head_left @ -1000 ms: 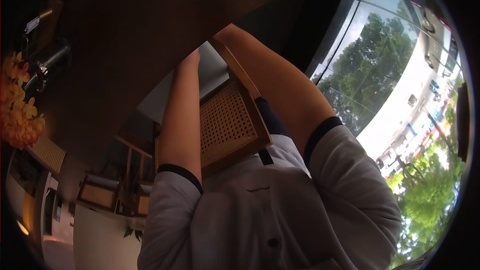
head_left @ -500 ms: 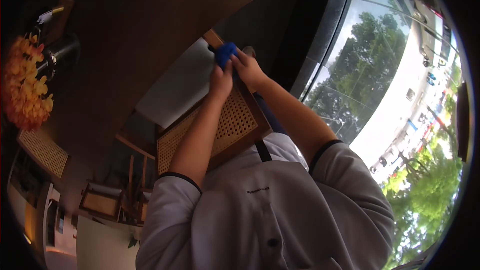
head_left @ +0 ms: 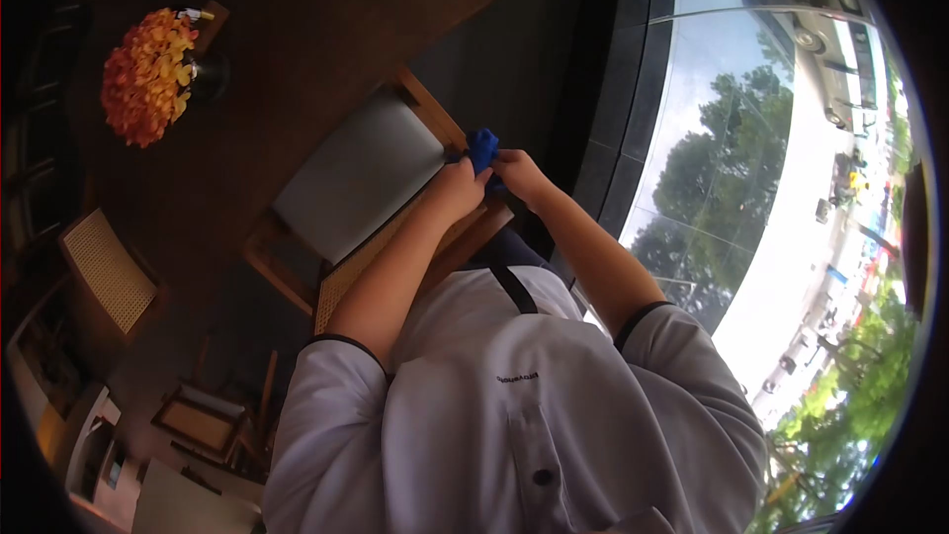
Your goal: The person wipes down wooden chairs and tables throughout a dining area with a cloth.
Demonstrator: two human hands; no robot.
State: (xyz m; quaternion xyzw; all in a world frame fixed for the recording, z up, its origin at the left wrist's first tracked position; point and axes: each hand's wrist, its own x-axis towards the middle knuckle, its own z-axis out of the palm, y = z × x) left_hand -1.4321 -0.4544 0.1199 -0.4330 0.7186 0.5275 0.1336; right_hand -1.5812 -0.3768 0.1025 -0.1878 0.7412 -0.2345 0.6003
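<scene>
A bunched blue cloth (head_left: pixel 481 150) is between my two hands, above the right side of a wooden chair. My left hand (head_left: pixel 458 188) is closed on the cloth from the left, near the top corner of the chair's back. From the right, my right hand (head_left: pixel 521 178) pinches the cloth's edge with its fingertips. The chair has a grey seat (head_left: pixel 364 173), a wooden armrest (head_left: pixel 431 107) and a woven cane back (head_left: pixel 341 289), partly hidden behind my left forearm.
Beyond the chair stands a dark wooden table (head_left: pixel 326 20) with orange flowers (head_left: pixel 150 77) on it. Another cane-backed chair (head_left: pixel 111 270) is at the left. A large window (head_left: pixel 712 148) runs along the right, with trees and vehicles outside.
Both hands and the cloth have moved down and right, from the armrest toward the chair back's top corner. The view has shifted, showing more of the grey seat.
</scene>
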